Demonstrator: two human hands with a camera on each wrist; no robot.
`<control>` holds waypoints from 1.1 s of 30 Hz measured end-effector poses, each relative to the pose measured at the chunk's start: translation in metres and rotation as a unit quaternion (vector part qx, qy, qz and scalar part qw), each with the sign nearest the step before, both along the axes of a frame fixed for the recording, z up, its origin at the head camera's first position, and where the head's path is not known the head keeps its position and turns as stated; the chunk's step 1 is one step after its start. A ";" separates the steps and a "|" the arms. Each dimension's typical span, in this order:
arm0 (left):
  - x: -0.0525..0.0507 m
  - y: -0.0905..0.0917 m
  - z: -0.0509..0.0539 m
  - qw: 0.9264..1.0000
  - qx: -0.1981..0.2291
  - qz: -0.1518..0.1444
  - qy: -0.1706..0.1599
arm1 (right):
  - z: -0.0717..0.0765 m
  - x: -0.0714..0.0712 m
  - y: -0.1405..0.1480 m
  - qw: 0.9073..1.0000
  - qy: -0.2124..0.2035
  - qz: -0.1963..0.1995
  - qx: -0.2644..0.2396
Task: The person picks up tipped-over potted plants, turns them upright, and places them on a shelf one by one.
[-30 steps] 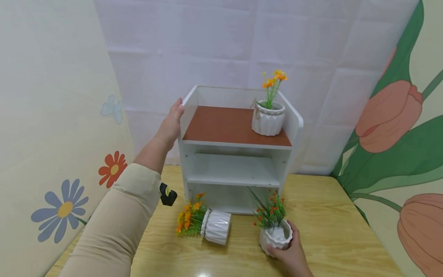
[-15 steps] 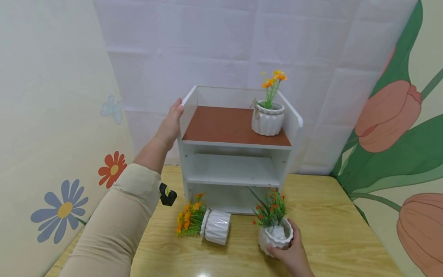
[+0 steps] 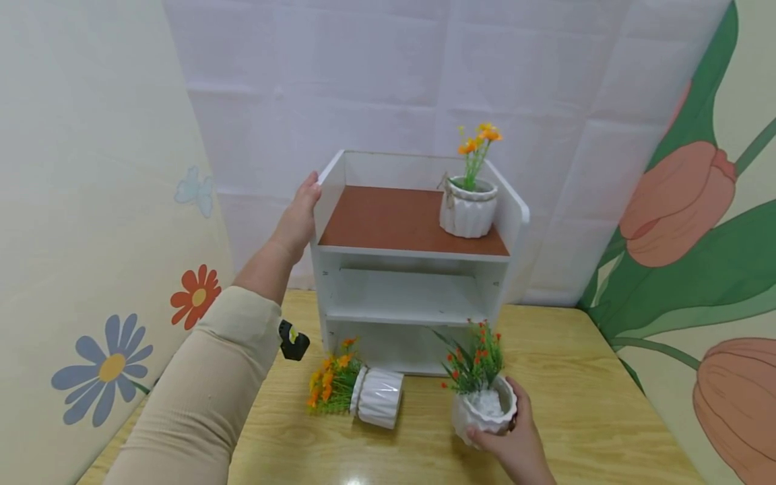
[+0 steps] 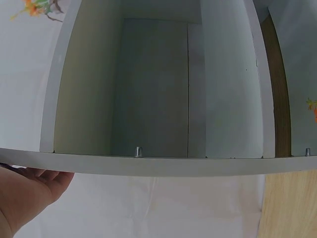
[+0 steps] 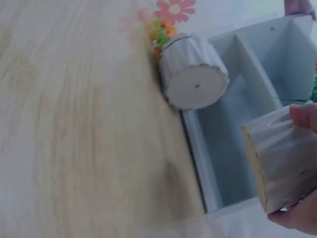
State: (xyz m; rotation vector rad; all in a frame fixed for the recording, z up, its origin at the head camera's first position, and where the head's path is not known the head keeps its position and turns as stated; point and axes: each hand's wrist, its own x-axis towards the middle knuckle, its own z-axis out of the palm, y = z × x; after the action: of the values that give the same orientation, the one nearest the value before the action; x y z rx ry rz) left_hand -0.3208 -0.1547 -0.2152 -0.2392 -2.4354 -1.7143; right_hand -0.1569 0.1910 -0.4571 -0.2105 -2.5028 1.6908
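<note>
My left hand (image 3: 297,219) rests against the outer left side of a small white shelf (image 3: 412,254) with a brown top board; in the left wrist view its fingers (image 4: 57,184) lie along the side panel. My right hand (image 3: 514,431) grips a white fluted flowerpot (image 3: 469,419) holding red flowers and green leaves, tilted in front of the shelf's lower right. From the right wrist view, the gripped flowerpot (image 5: 285,158) shows its base, apart from the tabletop. A second flowerpot (image 3: 378,397) with orange flowers lies on its side at the shelf's lower left.
Another white flowerpot (image 3: 468,212) with orange flowers stands upright on the top board, at the right. A small black object (image 3: 294,340) shows beside the left sleeve. The wooden table (image 3: 582,384) meets a white cloth backdrop (image 3: 388,81) and painted side panels.
The flowerpot in my right hand has shifted slightly and turned a little, its flowers rising somewhat. My left hand, the shelf and the other flowerpots have stayed put.
</note>
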 end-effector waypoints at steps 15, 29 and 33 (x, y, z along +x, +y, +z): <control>0.001 0.000 0.000 1.000 -0.001 0.000 -0.003 | 0.038 0.010 -0.006 1.000 0.000 0.004 0.018; 0.001 0.000 0.001 1.000 0.002 0.001 -0.005 | 0.076 0.012 -0.013 0.999 0.016 0.022 0.019; 0.002 0.000 0.002 1.000 0.002 -0.002 -0.003 | 0.088 0.009 -0.015 0.999 0.020 0.029 0.022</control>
State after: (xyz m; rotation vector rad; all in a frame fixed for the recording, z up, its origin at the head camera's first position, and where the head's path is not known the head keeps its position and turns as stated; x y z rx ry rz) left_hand -0.3192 -0.1546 -0.2132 -0.2377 -2.4364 -1.7248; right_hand -0.1484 0.1764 -0.3689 -0.0986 -2.5374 1.6421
